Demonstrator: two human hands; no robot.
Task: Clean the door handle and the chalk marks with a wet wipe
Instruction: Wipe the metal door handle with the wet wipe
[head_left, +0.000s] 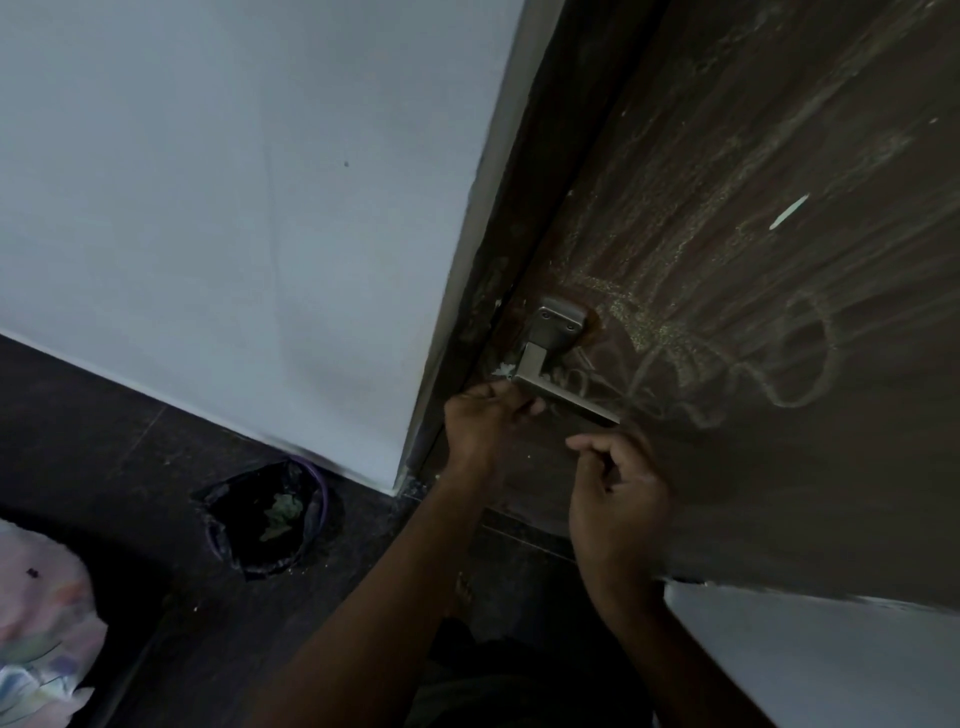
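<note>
At the door's left edge, head view: the door handle (558, 374) is a metal lever, long axis running from its plate down-right, free end toward the chalk marks (717, 332); the left hand (483, 421) pinches near its corner, the right hand (618, 499) curls loosely below; whether either holds a wipe, I cannot tell; wiping along the lever, then underneath, should work best.

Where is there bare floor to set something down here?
Bare dark floor lies along the white wall, left of the black-lined bin. By the silver door handle, both hands, left and right, crowd in.
</note>
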